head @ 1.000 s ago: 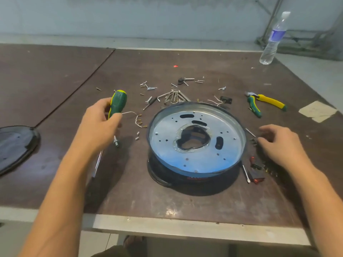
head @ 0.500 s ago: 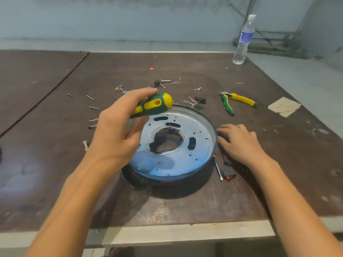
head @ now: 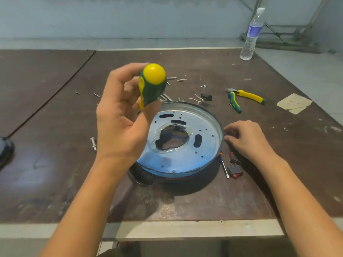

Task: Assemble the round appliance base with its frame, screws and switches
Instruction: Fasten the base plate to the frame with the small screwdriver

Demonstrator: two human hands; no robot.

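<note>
The round appliance base lies on the brown table with its silver perforated frame plate facing up. My left hand is raised over the base's left side and grips a green and yellow screwdriver, handle end toward the camera; its shaft is hidden. My right hand rests on the table against the base's right rim, fingers curled down over small parts; I cannot see if they hold anything. Red and black switches lie just below that hand. Loose screws are scattered behind the base.
Yellow and green pliers lie to the right rear, beside a paper scrap. A plastic bottle stands at the far right corner. A bolt lies left of the base, a black wired switch behind it, a dark lid at the left edge.
My left hand has lifted the screwdriver from the table's left side and turned it so the handle end faces me. My right hand has moved in against the base's right rim.
</note>
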